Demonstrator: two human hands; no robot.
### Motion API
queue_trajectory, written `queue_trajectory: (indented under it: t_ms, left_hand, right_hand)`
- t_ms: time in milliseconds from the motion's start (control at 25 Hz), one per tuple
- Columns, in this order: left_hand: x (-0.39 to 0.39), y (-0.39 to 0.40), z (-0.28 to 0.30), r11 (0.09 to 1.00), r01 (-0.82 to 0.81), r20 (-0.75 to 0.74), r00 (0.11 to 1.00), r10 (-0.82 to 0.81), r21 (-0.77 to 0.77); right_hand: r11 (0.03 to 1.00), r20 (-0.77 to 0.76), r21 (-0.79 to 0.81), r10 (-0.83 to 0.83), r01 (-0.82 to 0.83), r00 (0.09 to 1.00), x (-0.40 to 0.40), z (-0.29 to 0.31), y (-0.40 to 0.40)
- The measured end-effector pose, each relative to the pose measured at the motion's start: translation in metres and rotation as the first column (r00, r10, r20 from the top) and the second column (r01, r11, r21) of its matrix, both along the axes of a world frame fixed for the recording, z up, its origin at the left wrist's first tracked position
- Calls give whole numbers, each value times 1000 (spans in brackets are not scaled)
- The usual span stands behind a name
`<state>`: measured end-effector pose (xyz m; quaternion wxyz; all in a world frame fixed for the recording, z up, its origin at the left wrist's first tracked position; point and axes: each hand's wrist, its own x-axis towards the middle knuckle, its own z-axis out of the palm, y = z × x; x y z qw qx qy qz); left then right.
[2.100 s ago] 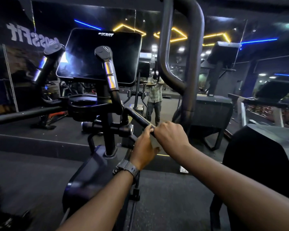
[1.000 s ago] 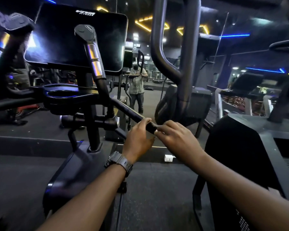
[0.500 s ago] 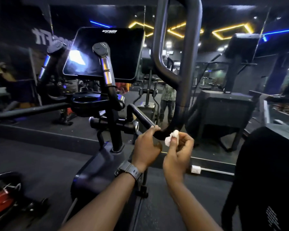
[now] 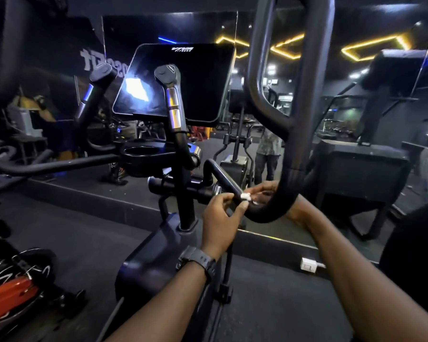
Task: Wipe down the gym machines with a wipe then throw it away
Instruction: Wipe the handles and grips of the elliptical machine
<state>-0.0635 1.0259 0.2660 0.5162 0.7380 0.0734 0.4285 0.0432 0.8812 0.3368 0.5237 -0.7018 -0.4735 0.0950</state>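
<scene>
Against the short black handlebar (image 4: 223, 180) sits a small balled wipe (image 4: 245, 196), pinched by the right hand (image 4: 269, 193) while the left hand (image 4: 221, 215) curls round the bar end. Being so small, it could easily slip from the fingertips and drop.

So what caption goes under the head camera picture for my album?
Left hand grips the black padded handlebar while the right hand holds a small white wipe against it.
</scene>
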Motion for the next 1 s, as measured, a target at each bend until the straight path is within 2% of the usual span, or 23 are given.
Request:
queue_trajectory:
  t_ms: [80,160,240,280,320,360,480,560,680,760,840,920,960,1000]
  left_hand:
    - [14,13,-6,989,80,-34,996,-85,-124]
    - [27,24,-12,984,134,-43,989,-139,-116]
    - [36,34,-11,946,261,-33,962,-272,-193]
    - [40,38,-10,920,316,-18,944,-329,-231]
    - [46,42,-8,905,336,-13,936,-352,-260]
    - [52,46,-8,900,343,-2,934,-357,-270]
    - [64,52,-15,887,315,12,944,-331,-338]
    - [70,58,-19,881,308,15,946,-325,-360]
    - [80,73,-7,877,317,-24,937,-349,-360]
    - [80,85,4,898,304,-102,931,-351,-318]
    - [75,88,11,925,268,-221,918,-330,-269]
    - [74,88,8,936,265,-204,927,-313,-231]
    - [75,88,8,937,262,-199,930,-309,-229]
    - [77,90,9,932,277,-198,925,-325,-235]
  right_hand:
    - [976,170,-202,121,-85,978,14,24,10]
    - [913,493,-405,182,39,851,26,35,37]
    - [902,703,-360,96,236,704,42,33,81]
    - [904,713,-313,22,291,700,47,32,101]
    - [904,680,-305,-13,299,733,48,34,115]
    - [895,674,-329,1,300,738,52,36,119]
    - [870,719,-444,205,213,664,54,41,99]
    - [865,676,-495,325,81,662,51,38,92]
    - [883,641,-450,216,132,737,71,37,135]
    - [874,669,-445,182,192,720,78,37,150]
    - [878,631,-468,252,102,734,78,40,131]
    - [855,554,-514,388,-64,737,83,38,112]
    - [879,565,-473,347,-51,748,90,38,118]
    - [919,570,-394,238,7,786,105,37,132]
